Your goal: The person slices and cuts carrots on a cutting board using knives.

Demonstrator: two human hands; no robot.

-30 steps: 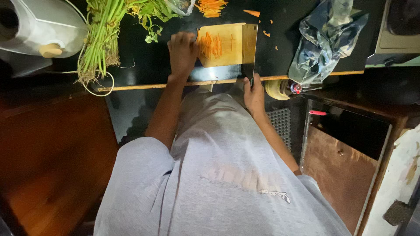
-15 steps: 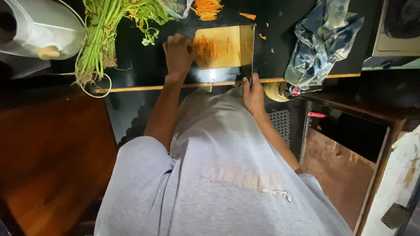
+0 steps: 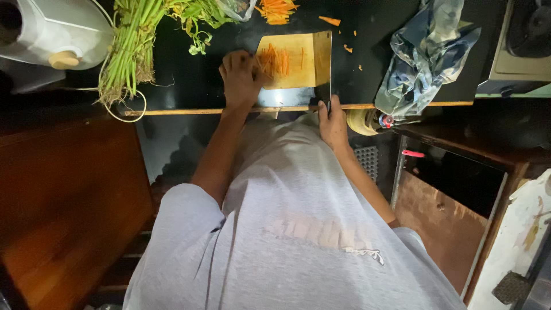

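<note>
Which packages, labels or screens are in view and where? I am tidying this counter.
Crumpled clear-bluish plastic bag: on the black counter, right of the wooden chopping board.
Clear plastic bag: top edge, beside the green stalk bunch.
No readable labels, signs or screens can be made out.

Kitchen: cutting board [image 3: 290,60], carrot strips [image 3: 276,60]

Both arms reach toward twelve o'clock: the left hand [image 3: 241,77] lies knuckles-up with fingers curled, the right hand [image 3: 332,123] closed in a fist.
</note>
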